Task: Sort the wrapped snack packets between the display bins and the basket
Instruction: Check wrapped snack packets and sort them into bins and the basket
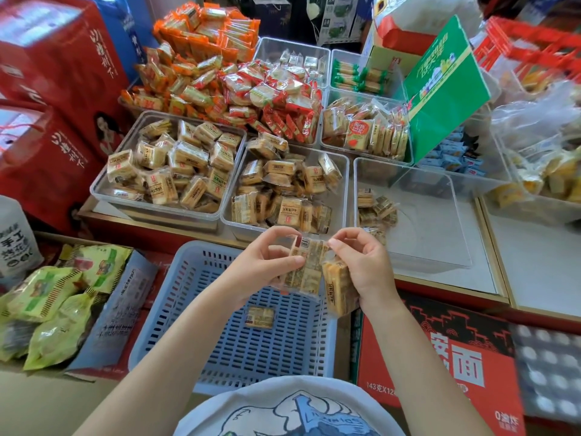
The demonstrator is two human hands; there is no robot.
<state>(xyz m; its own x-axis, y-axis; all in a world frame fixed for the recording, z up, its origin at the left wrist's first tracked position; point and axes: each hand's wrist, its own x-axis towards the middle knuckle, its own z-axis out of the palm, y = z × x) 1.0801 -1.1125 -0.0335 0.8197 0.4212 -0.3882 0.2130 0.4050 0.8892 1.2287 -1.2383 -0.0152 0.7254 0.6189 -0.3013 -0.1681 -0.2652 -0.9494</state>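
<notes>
Head view. Left hand (267,262) fingers pinch packet (306,269) above blue basket (176,297); right hand (361,265) fingers curl round second packet (339,287), touching first. One packet (260,317) lies on basket floor. Clear bin (415,215), beyond basket, nearly bare. Risk: slick wrappers, two packets overlapping, one may slip or land in wrong bin. Legible: "143克" on red carton (440,357) right of basket; packet print too blurred.
</notes>
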